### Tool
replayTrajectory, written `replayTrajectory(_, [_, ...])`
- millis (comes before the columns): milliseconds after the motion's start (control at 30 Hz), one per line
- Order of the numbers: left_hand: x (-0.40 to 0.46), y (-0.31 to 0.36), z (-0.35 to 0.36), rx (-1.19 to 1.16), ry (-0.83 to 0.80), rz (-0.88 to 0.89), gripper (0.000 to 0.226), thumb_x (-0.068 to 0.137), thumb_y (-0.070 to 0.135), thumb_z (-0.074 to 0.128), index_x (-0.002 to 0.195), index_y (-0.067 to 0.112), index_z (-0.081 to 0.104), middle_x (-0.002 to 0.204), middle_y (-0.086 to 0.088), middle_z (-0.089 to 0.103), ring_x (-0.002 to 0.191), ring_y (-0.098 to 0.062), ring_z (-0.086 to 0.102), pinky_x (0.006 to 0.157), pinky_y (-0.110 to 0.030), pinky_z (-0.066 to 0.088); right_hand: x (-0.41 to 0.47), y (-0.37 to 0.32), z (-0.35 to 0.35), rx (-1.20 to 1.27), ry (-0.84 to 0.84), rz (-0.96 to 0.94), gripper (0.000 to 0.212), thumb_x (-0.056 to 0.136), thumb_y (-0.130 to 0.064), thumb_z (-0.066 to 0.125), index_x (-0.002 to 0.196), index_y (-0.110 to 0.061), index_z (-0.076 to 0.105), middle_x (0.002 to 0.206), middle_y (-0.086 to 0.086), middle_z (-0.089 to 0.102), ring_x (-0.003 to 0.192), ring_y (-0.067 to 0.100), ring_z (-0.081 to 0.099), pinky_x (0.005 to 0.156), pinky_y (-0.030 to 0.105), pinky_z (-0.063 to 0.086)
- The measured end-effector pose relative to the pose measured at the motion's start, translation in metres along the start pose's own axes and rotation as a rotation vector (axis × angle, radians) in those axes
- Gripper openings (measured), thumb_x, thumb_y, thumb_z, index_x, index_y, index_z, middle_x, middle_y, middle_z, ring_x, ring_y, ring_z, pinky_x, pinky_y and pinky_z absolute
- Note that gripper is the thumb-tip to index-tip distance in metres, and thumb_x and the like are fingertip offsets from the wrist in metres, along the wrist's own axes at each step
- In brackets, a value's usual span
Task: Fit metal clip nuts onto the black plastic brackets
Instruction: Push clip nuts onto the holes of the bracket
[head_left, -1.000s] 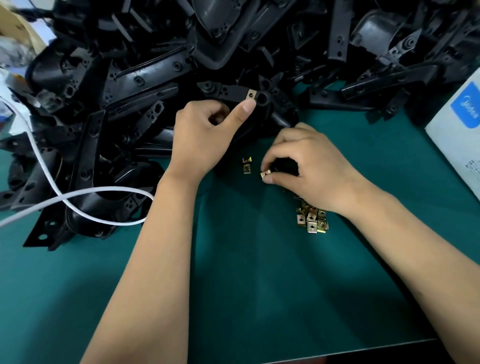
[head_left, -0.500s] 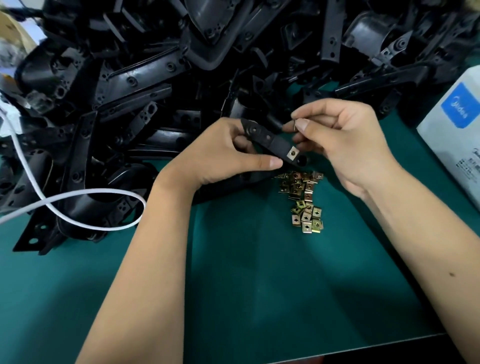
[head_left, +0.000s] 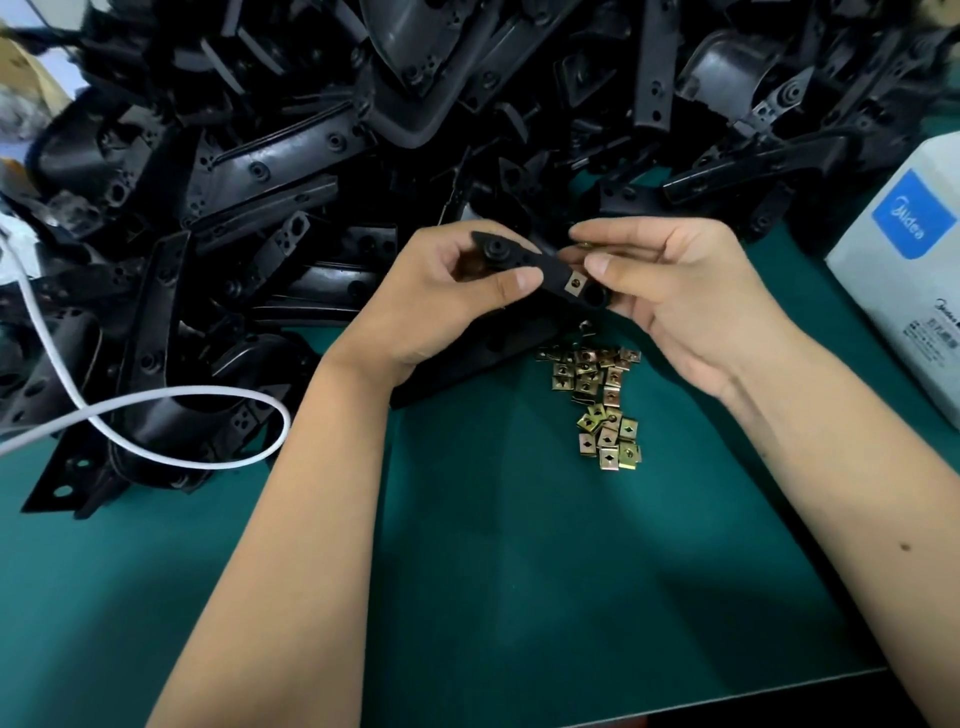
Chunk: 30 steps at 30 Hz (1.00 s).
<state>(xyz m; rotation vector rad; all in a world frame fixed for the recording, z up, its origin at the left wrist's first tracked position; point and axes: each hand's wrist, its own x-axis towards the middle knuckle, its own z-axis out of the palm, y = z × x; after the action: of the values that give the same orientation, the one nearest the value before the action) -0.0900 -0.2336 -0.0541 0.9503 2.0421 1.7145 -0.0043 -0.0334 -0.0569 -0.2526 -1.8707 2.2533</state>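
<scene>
A: What is the person holding?

B: A black plastic bracket (head_left: 524, 260), lifted just above the green counter (head_left: 519, 571). The left hand (head_left: 441, 306) has its grip pinched on the bracket's left part, thumb on the near side, fingers curled behind. A metal clip nut (head_left: 575, 283) already sits on the bracket's right end, next to a round hole.

A: And the other hand?

B: The right hand (head_left: 670, 291) has its thumb tip against the fitted clip nut's edge and its fingers curled around the bracket's far end. Something small and brassy shows between the upper fingertips; I cannot tell whether it is a second nut.

A: Where is the rest of the stock?

B: A loose pile of clip nuts (head_left: 597, 400) lies on the counter just below the hands. A large heap of black brackets (head_left: 311, 156) fills the back and left of the counter.

A: Any writing?

B: A white box (head_left: 904, 270) at the right edge carries a blue square with the "Midea" logo. The small dark print below it is too blurred to read. A white cable (head_left: 171, 405) loops over the heap at the left.
</scene>
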Motion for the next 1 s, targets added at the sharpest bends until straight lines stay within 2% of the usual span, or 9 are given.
replayTrajectory(133, [-0.0003,0.0004,0.0004,-0.062,-0.059,-0.076,0.023,0.085,0.013,0.079,0.106,0.008,0.07,0.083,-0.001,0.072,0.076,-0.011,0.068,0.069,-0.021,0.057,-0.0018,-0.0017,-0.001,-0.085,0.03,-0.096,0.016,0.099,0.0,0.064,0.104,-0.009,0.076,0.089,0.008,0.079,0.083,0.017,0.074,0.071,0.027,0.061])
replayTrajectory(200, [-0.0012,0.002,0.0011,-0.043,-0.121,-0.105,0.029,0.079,0.021,0.082,0.105,0.012,0.071,0.078,-0.002,0.073,0.072,-0.012,0.07,0.067,-0.021,0.057,-0.0028,-0.0026,-0.0015,-0.154,0.013,-0.137,0.015,0.099,-0.004,0.066,0.1,-0.013,0.077,0.09,0.007,0.077,0.084,0.015,0.072,0.066,0.029,0.061])
replayTrajectory(267, [-0.0023,0.0029,0.0018,-0.042,-0.16,-0.122,0.028,0.077,0.023,0.083,0.1,0.013,0.071,0.076,-0.003,0.073,0.07,-0.013,0.07,0.065,-0.021,0.057,-0.0035,-0.0025,-0.0016,-0.193,-0.028,-0.147,0.016,0.099,-0.003,0.065,0.1,-0.013,0.077,0.092,0.007,0.077,0.086,0.015,0.072,0.065,0.028,0.06])
replayTrajectory(400, [-0.0022,0.0025,0.0026,-0.053,-0.166,-0.145,0.022,0.074,0.025,0.084,0.09,0.017,0.071,0.076,-0.007,0.073,0.069,-0.014,0.071,0.064,-0.021,0.056,-0.0037,-0.0015,-0.0003,-0.235,-0.072,-0.119,0.014,0.096,-0.004,0.069,0.108,-0.011,0.074,0.082,0.007,0.076,0.075,0.015,0.07,0.063,0.023,0.056])
replayTrajectory(500, [-0.0022,0.0015,0.0032,-0.059,-0.17,-0.169,0.025,0.073,0.027,0.085,0.091,0.016,0.071,0.078,-0.011,0.074,0.07,-0.015,0.072,0.063,-0.021,0.057,-0.0041,-0.0017,-0.0007,-0.229,-0.091,-0.105,0.008,0.096,-0.004,0.069,0.099,-0.009,0.075,0.077,0.007,0.075,0.074,0.016,0.069,0.063,0.023,0.055])
replayTrajectory(567, [-0.0023,0.001,0.0031,-0.061,-0.171,-0.178,0.025,0.073,0.028,0.085,0.092,0.016,0.072,0.079,-0.011,0.075,0.071,-0.015,0.073,0.064,-0.021,0.057,-0.0046,-0.002,-0.0018,-0.227,-0.123,-0.089,0.015,0.097,-0.002,0.067,0.095,-0.011,0.078,0.08,0.007,0.074,0.077,0.014,0.069,0.064,0.022,0.054])
replayTrajectory(667, [-0.0022,0.0004,0.0029,-0.075,-0.159,-0.188,0.022,0.073,0.029,0.086,0.09,0.02,0.074,0.082,-0.012,0.075,0.072,-0.016,0.073,0.065,-0.022,0.058,-0.0048,-0.0032,-0.002,-0.23,-0.158,-0.066,0.018,0.098,-0.001,0.065,0.095,-0.012,0.079,0.084,0.008,0.074,0.079,0.012,0.068,0.066,0.023,0.054])
replayTrajectory(800, [-0.0022,0.0005,0.0031,-0.069,-0.153,-0.19,0.025,0.074,0.03,0.085,0.092,0.017,0.074,0.082,-0.01,0.076,0.073,-0.015,0.073,0.066,-0.022,0.058,-0.0045,-0.0028,-0.002,-0.273,-0.189,-0.046,0.02,0.1,-0.002,0.062,0.094,-0.012,0.078,0.075,0.005,0.07,0.066,0.009,0.059,0.059,0.019,0.046])
replayTrajectory(1000, [-0.003,0.0022,0.003,-0.068,-0.16,-0.19,0.023,0.074,0.029,0.085,0.091,0.017,0.073,0.082,-0.009,0.075,0.073,-0.015,0.072,0.066,-0.022,0.058,-0.0044,-0.001,-0.0009,-0.302,-0.203,-0.079,0.018,0.1,-0.004,0.064,0.095,-0.013,0.078,0.074,0.001,0.069,0.065,0.003,0.058,0.06,0.016,0.045])
